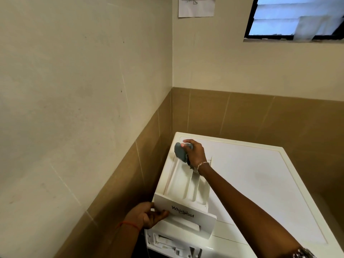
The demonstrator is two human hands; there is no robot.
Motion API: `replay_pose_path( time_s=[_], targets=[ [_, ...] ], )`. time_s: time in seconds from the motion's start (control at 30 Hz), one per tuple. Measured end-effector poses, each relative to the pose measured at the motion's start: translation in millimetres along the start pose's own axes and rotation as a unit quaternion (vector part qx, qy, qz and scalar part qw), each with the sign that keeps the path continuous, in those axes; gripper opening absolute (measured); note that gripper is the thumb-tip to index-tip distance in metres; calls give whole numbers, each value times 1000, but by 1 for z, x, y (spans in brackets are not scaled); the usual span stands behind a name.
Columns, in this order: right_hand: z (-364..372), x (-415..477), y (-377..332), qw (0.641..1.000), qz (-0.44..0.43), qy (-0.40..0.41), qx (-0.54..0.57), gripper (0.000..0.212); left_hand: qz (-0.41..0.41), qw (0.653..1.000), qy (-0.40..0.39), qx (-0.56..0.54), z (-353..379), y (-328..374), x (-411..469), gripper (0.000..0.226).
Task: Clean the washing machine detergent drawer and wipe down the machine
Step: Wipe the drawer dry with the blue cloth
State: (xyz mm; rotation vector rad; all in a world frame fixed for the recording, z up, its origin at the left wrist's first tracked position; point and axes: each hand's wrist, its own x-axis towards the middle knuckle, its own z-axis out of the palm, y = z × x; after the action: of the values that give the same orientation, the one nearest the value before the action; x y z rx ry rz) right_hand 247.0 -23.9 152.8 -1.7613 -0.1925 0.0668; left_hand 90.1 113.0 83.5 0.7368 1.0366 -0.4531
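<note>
Detergent drawer (186, 185) front gripped by left hand (147, 215), right hand (194, 152) clutching cloth (179, 150) at rear

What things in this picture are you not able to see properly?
All in the head view:
Far end of the drawer: covered by the right hand and its grey cloth.
Front of the washing machine: cut off by the bottom edge; only the drawer slot shows.
Paper on the wall: cut by the top edge, drawing too small to tell.
Window: cut by the edges; the outside is washed out.
</note>
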Motion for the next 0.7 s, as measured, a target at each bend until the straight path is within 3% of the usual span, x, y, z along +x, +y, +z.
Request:
replay_pose_path(
  time_s=[0.07,0.17,0.27,0.4,0.53,0.6,0.7],
  targets=[
    [-11,3,-1,974,145,65,161,21,-7,1000,-7,-13,1,-1,-1,15],
    [-32,2,9,912,282,13,298,21,-18,999,-12,-30,3,-3,-4,18],
    [-44,-5,17,901,311,-32,301,18,-22,998,4,-62,1,-3,-2,26],
    [-62,-15,21,882,329,-31,336,15,-41,992,-14,-115,-4,-2,-1,32],
    [-79,-29,10,860,340,-69,373,13,-42,993,-87,-69,-8,-4,-6,33],
    [-85,-40,-3,875,331,-96,340,15,-21,996,-90,14,-13,-7,-10,31],
    [-90,-54,-24,953,248,-118,125,20,72,988,5,137,-26,-1,-8,40]
  ],
)
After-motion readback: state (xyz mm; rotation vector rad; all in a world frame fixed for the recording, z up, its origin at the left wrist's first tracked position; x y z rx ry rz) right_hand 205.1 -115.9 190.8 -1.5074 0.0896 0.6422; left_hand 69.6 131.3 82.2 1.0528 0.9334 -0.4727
